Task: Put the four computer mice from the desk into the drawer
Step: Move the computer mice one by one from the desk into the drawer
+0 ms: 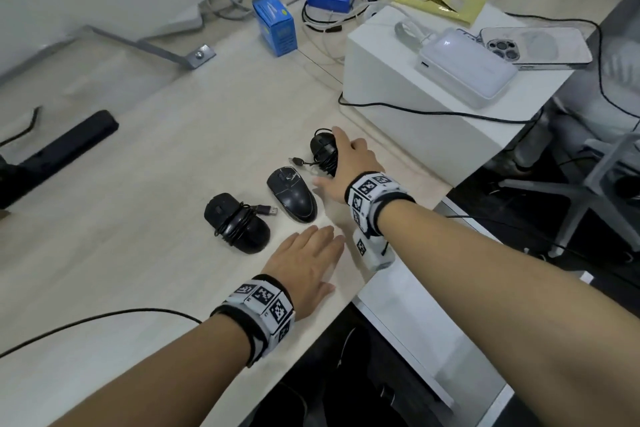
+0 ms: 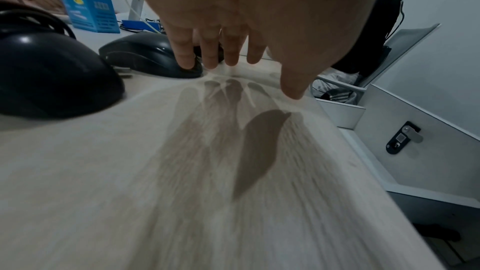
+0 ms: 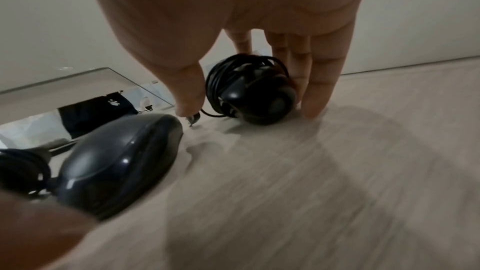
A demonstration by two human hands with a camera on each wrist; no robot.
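The right grip (image 1: 346, 163) reaches around the cord-wrapped mouse (image 1: 323, 151) near the desk's (image 1: 138, 253) right edge, fingers spread on either side, not clamped. The left grip (image 1: 306, 260) hovers flat, fingers apart, just beside the middle mouse (image 1: 292, 198); another wrapped mouse (image 1: 237, 222) lies leftward.

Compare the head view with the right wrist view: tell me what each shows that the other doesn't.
Head only: the left hand flat above the desk, the phone, the blue box and the white box.

Right wrist only: the right hand's underside, fingers and thumb straddling the far mouse, not yet closed on it.

Both: the right hand, far mouse, middle mouse and near mouse with its wrapped cable.
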